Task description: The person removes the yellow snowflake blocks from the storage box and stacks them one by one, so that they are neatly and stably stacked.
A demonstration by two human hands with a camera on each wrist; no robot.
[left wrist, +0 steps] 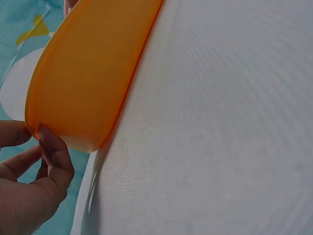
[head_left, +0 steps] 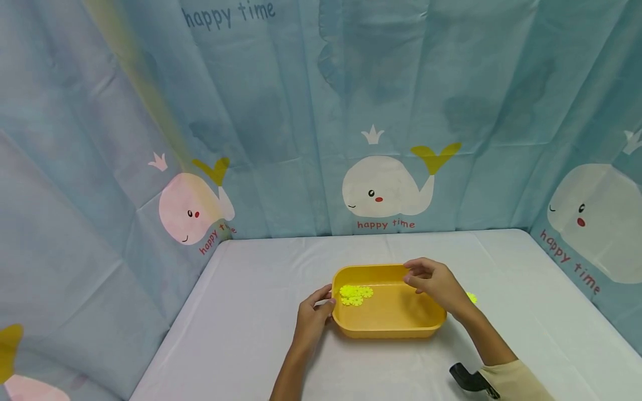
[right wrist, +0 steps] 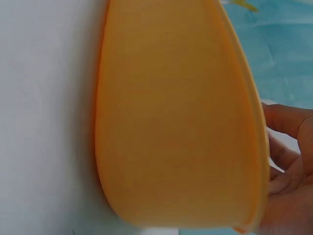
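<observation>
Pale blue fabric point(head_left: 286, 117) hangs behind and beside a white-covered surface point(head_left: 251, 312), printed with whales point(head_left: 376, 189) and the words "happy time" point(head_left: 386, 224), repeated in several places; no brand can be read. On the surface sits a yellow tray point(head_left: 388, 333), with a cluster of yellow flower-shaped pieces point(head_left: 353, 294) at its left end. One more yellow piece point(head_left: 471, 297) lies outside, just beyond the tray's right side and partly hidden by the right wrist. The left hand point(head_left: 310, 320) pinches the tray's left edge, thumb against the outer wall. Over the tray's far right corner, the right hand point(head_left: 436, 284) has its fingers bent and close together — whether they hold anything, I cannot tell. The step looks like gathering pieces into the tray; next seems to call for reaching the outlying piece — without knocking the rim — while the left hand steadies.
</observation>
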